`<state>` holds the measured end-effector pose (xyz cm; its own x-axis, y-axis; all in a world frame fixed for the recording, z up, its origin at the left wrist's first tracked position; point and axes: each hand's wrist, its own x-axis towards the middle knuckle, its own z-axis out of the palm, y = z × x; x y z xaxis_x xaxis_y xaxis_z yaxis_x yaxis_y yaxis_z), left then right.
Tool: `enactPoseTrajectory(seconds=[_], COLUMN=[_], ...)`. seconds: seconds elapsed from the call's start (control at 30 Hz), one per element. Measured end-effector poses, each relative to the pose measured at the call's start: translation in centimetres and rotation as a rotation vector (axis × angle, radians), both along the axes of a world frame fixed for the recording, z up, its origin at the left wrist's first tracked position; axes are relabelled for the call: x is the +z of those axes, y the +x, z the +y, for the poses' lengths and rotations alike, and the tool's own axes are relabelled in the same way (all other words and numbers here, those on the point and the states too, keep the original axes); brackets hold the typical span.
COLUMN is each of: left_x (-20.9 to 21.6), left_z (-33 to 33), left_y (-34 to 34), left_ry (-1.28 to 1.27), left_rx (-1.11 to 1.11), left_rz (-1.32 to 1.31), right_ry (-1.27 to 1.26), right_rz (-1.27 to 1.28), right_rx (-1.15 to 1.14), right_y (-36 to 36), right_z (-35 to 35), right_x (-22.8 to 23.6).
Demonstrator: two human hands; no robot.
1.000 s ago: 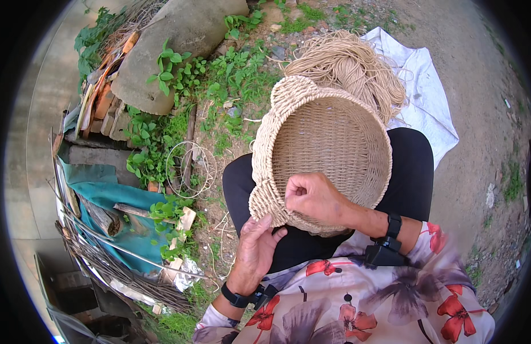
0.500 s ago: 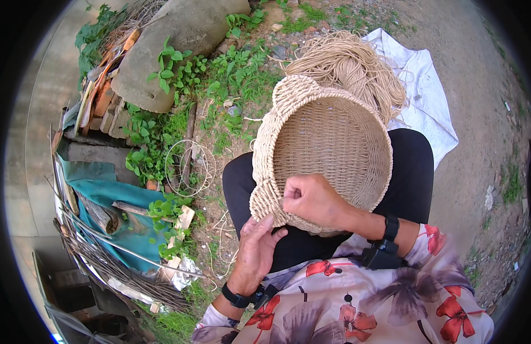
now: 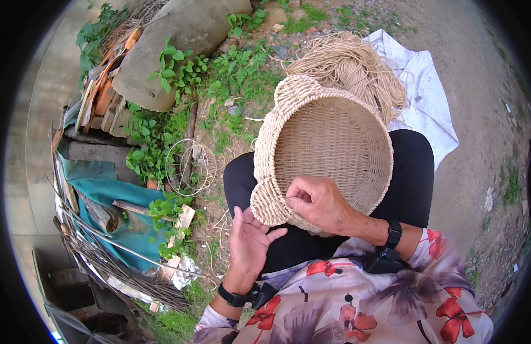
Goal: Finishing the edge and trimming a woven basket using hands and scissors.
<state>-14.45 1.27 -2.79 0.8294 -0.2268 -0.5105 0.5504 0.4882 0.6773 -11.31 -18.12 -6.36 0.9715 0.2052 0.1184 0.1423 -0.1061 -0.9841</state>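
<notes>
A round basket woven from beige cord rests in my lap with its opening up. Two rounded woven lobes stick out from its left side, an upper lobe and a lower lobe. Over the rim beside the lower lobe, my right hand is closed in a pinch; what its fingertips grip, if anything, is hidden. My left hand lies palm up just below that lobe, fingers apart and holding nothing. Its fingertips are close to the lobe's edge; I cannot tell whether they touch it.
Beyond the basket, a big heap of beige cord lies partly on a white sheet. On the ground to the left are a loose coil of cord, green plants, a teal cloth, sticks and wood. Bare dirt stretches along the right.
My left hand has opened and turned palm up, its thumb coming away from the lower lobe. The right hand has shifted only slightly, still pinched at the rim.
</notes>
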Motion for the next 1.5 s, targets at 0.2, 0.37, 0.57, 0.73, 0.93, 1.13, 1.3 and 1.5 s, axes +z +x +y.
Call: enactPoseTrajectory(seconds=[0.2, 0.37, 0.57, 0.73, 0.93, 1.13, 1.3, 1.5], left_x=[-1.3, -2.0, -2.4, -2.1, -2.3, -2.6, -2.6, -2.2], left_z=[0.7, 0.5, 0.7, 0.6, -0.3, -0.3, 0.1, 0.1], left_y=[1.6, 2.1, 3.1, 3.4, 3.6, 3.3, 3.1, 2.9], left_ry=[0.367, 0.729, 1.000, 1.008, 0.947, 0.834, 0.664, 0.716], left_rx=[-0.137, -0.165, -0.215, -0.231, -0.171, -0.106, -0.151, -0.173], left_rz=[-0.204, -0.468, -0.782, -0.713, -0.760, -0.664, -0.488, -0.484], right_ry=[-0.035, 0.012, -0.022, -0.014, 0.130, 0.012, 0.065, -0.042], right_rz=[0.029, 0.161, 0.081, 0.094, 0.201, 0.194, 0.122, 0.015], right_rx=[0.016, 0.053, 0.013, -0.013, 0.099, 0.077, 0.020, -0.060], right_y=[0.2, 0.5, 0.8, 1.1, 1.0, 0.4, 0.5, 0.4], right_z=[0.2, 0.5, 1.0, 1.3, 0.2, -0.3, 0.5, 1.2], right_x=[-0.2, -0.1, 0.4, 0.9, 0.3, 0.6, -0.2, 0.5])
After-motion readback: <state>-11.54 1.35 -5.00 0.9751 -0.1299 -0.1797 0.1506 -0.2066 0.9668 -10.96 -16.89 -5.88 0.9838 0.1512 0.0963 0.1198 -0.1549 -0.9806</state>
